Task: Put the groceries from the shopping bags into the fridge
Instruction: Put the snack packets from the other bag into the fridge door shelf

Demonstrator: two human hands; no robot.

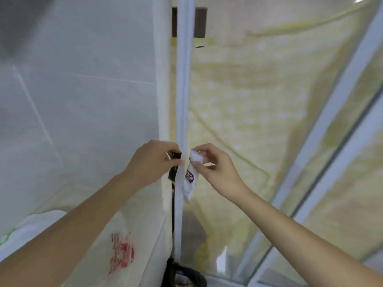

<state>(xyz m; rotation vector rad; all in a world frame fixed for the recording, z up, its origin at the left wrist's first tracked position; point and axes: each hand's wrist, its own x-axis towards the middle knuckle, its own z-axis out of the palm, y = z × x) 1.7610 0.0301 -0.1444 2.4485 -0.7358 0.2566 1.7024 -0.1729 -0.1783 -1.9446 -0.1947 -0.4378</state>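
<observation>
White plastic bag (116, 241) with red print lower left, under your left forearm. Your left hand (153, 160) curled round black strap (173, 168), just left of white vertical post (183, 100). Your right hand (215, 168) pinches top of small white packet (191, 175), purple label, hanging just right of post. Yellow dotted sheet (259, 110) behind.
</observation>
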